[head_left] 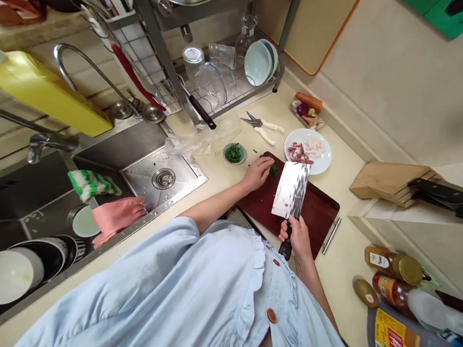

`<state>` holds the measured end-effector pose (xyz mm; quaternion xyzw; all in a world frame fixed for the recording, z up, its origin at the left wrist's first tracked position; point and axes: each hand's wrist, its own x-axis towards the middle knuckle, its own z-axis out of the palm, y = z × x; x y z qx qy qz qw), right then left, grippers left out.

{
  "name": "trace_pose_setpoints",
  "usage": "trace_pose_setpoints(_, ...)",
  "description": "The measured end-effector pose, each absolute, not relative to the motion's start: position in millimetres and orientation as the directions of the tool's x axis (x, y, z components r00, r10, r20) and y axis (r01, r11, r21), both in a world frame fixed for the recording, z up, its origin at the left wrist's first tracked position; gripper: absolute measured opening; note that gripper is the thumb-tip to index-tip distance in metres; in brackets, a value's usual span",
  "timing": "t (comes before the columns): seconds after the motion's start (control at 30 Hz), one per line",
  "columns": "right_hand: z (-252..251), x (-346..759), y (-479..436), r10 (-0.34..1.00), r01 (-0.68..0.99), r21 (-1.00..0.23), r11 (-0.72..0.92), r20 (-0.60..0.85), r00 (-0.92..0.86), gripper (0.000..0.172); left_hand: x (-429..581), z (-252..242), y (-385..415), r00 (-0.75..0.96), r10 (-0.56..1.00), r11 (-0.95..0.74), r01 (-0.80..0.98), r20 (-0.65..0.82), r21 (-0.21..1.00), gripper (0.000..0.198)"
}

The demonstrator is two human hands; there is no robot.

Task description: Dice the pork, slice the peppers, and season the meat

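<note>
My right hand [299, 239] is wrapped round the black handle of a cleaver [290, 193]. Its broad, shiny blade is over the dark red cutting board [318, 214]. At the board's far left corner lies my left hand [257, 174], fingers stretched out, beside a small heap of chopped greens [273, 170]. Left of the board stands a small dish of cut greens [234, 152]. Behind the board, a white plate [325, 156] carries diced red meat [298, 151] and pale, fatty pieces [315, 147].
Kitchen scissors [262, 127] and a tray with a carrot [309, 100] lie farther back. A knife block [390, 180] and several bottles stand right. Left is a steel sink [151, 157] with bowls and a pink glove [116, 217]. A dish rack [239, 95] rises behind.
</note>
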<state>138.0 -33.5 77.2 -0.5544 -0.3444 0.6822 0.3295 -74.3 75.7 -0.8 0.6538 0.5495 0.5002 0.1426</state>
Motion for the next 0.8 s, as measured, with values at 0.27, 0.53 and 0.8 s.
trace_pose_setpoints(0.27, 58, 149, -46, 0.802, -0.09, -0.797, -0.597, -0.591, -0.087, 0.033, -65, -14, 106, 0.05, 0.928, -0.321, 0.609, 0.369, 0.725, 0.035)
trace_pose_setpoints(0.53, 48, 140, -41, 0.798, -0.12, -0.789, -0.603, -0.594, -0.102, 0.035, -55, -15, 77, -0.312, 0.864, -0.168, 0.561, 0.395, 0.811, 0.037)
trace_pose_setpoints(0.8, 46, 102, -36, 0.768, -0.043, -0.785, -0.618, -0.591, -0.245, 0.034, -31, -3, 73, -0.254, 0.868, -0.249, 0.521, 0.427, 0.817, 0.029)
